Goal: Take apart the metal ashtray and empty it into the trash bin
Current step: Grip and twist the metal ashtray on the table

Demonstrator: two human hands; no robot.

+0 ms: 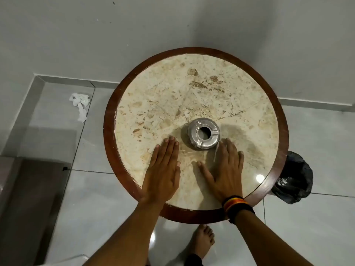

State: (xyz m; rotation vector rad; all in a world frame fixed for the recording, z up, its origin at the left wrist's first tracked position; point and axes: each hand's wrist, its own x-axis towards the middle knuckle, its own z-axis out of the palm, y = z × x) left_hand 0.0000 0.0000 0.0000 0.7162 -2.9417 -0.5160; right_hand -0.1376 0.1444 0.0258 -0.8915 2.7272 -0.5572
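Hands lie flat and empty on the round marble table (249, 96), left hand (163, 169) and right hand (224, 169) spread palm-down just near of the assembled metal ashtray (203, 133), with the black-lined trash bin (295, 179) on the floor at the table's right edge.

- The trash bin (294, 177) is partly hidden behind the surface (192, 215) rim; only its black liner shows.
- The ashtray (203, 133) interior is unreadable through its centre hole.
- Both forearms are cut off by the bottom edge.
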